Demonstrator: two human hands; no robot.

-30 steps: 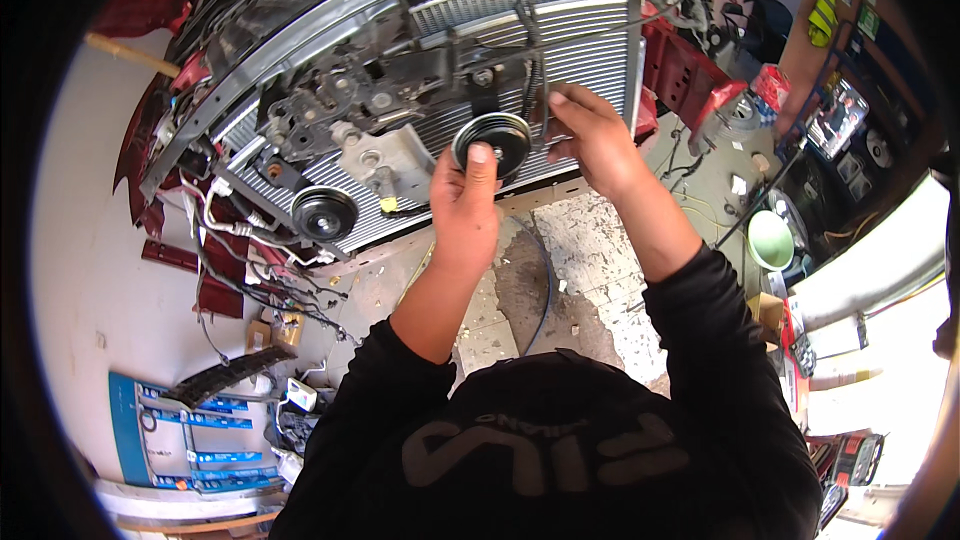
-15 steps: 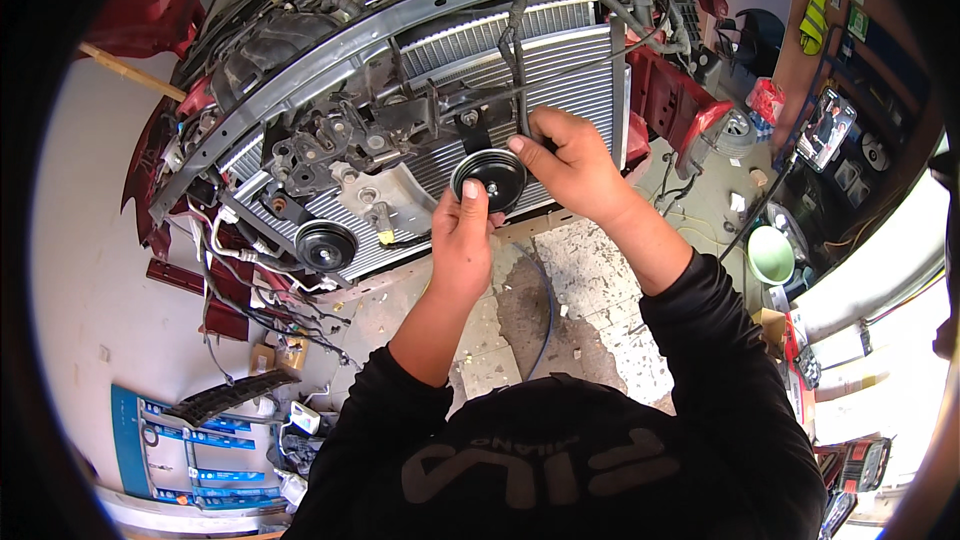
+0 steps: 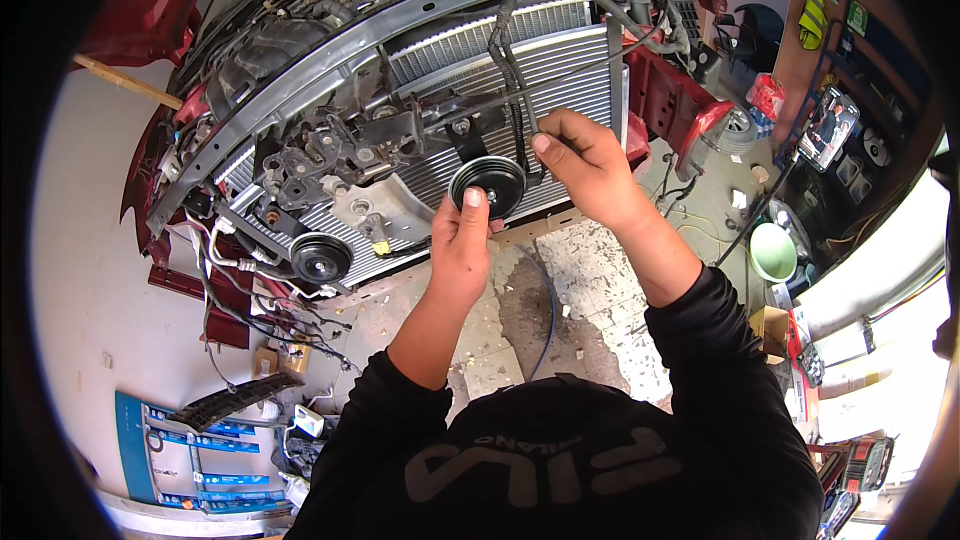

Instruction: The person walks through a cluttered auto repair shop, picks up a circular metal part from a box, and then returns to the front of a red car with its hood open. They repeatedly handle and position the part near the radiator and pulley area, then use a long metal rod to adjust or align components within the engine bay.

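A round black car horn (image 3: 503, 180) sits in front of the radiator (image 3: 565, 70), hanging from a black bracket. My left hand (image 3: 463, 240) is closed on its lower left rim, thumb on the face and the fingers hidden behind. Just right of the horn, my right hand (image 3: 595, 170) is closed, thumb and bent index finger pinched at a black wiring harness (image 3: 507, 55) that runs down the radiator. The exact spot between those fingertips is hard to see. Left of my left hand, a second black horn (image 3: 321, 258) sits low by the radiator.
A grey metal crossbar (image 3: 430, 8) spans the top of the opened car front, with the hood latch (image 3: 325, 150) below. Loose wires (image 3: 270, 310) hang at the left. A green basin (image 3: 773, 253) and a phone on a stand (image 3: 829, 128) are at the right.
My right hand has shifted slightly right and down, away from the horn's rim, uncovering more of the harness beside it. My left hand keeps its hold on the horn.
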